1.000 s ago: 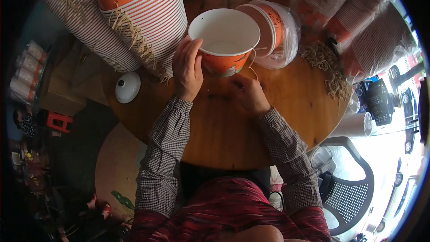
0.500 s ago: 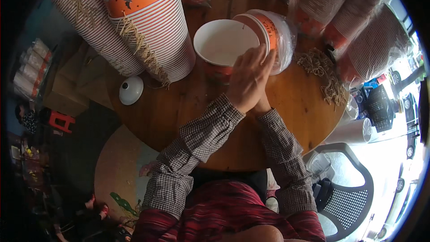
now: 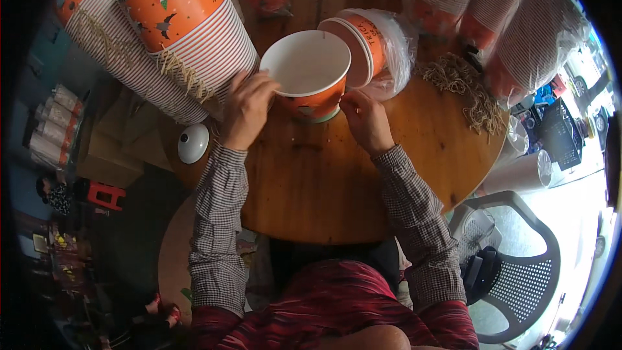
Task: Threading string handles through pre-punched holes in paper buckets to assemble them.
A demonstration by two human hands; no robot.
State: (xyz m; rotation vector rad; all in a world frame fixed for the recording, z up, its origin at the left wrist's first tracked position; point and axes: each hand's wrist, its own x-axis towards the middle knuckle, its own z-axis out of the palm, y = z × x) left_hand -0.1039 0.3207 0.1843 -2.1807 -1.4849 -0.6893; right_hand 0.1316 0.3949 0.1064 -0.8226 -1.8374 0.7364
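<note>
An orange paper bucket point(image 3: 315, 104) with a white inside stands upright on the table before me, tilted slightly toward me in view. My left hand point(image 3: 249, 107) is at its left rim, fingers bent and thumb side against the edge; what they pinch, if anything, is too small to make out. On the bucket's other side my right hand point(image 3: 367, 122) has thumb and forefinger pinched close to the wall, and anything between them is hidden. Beside it, a couple of nested buckets point(image 3: 369, 42) lie tipped in clear plastic wrap.
Tall stacks of nested buckets point(image 3: 207, 39) with straw-coloured cord loops rise at the left. A white lid point(image 3: 193, 143) lies near the table edge. A heap of cord point(image 3: 453, 81) is on the right, with plastic-wrapped stacks point(image 3: 534, 32) behind. A grey chair point(image 3: 518, 279) stands at lower right.
My hands, together in front of the bucket before, have parted to its two sides. The left went left to the rim, the right moved down the right side.
</note>
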